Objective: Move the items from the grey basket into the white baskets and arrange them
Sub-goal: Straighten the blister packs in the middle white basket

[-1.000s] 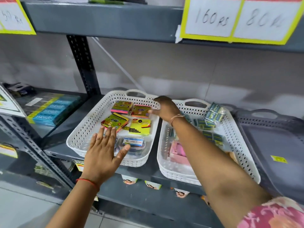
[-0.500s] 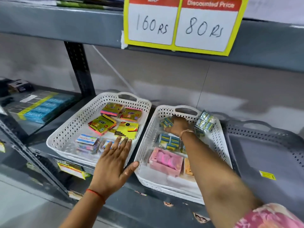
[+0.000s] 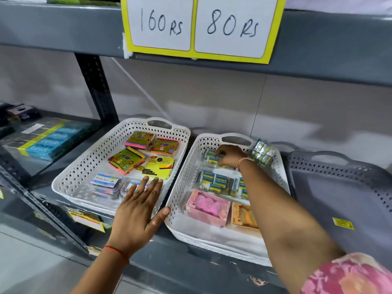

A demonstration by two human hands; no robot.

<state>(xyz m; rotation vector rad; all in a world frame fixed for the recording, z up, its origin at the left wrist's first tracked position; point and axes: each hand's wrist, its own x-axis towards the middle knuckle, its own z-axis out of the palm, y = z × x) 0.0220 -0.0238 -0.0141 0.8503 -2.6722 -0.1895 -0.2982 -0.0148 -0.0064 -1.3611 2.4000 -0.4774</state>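
Grey metal shelf (image 3: pixel 161 264) is carrying three baskets side by side: two white perforated plastic baskets, one toward the left (image 3: pixel 70 183) and one in the middle (image 3: pixel 186 209), and a grey perforated plastic basket (image 3: pixel 339 187) at the shelf's right end, which is looking empty apart from a yellow sticker (image 3: pixel 343 223).

The moving step is looking finished; arranging is under way. The right hand (image 3: pixel 230 154) is reaching to the middle basket's back corner, its fingers (image 3: pixel 220 159) curling onto a small blue-and-yellow packet (image 3: pixel 210 154); whether they are gripping it I cannot tell. The left hand (image 3: pixel 137 209) is hovering flat and open over the left basket's front edge, holding nothing.

Next, the packets probably need squaring into neat rows.

Left basket: four bright sticky-note pads (image 3: pixel 127 160) and about two clear packs (image 3: pixel 104 183). Middle basket: several blue packets in rows, one pink box (image 3: pixel 206 206), one orange box (image 3: pixel 244 217), and one foil bundle (image 3: pixel 262 153) on its rim.
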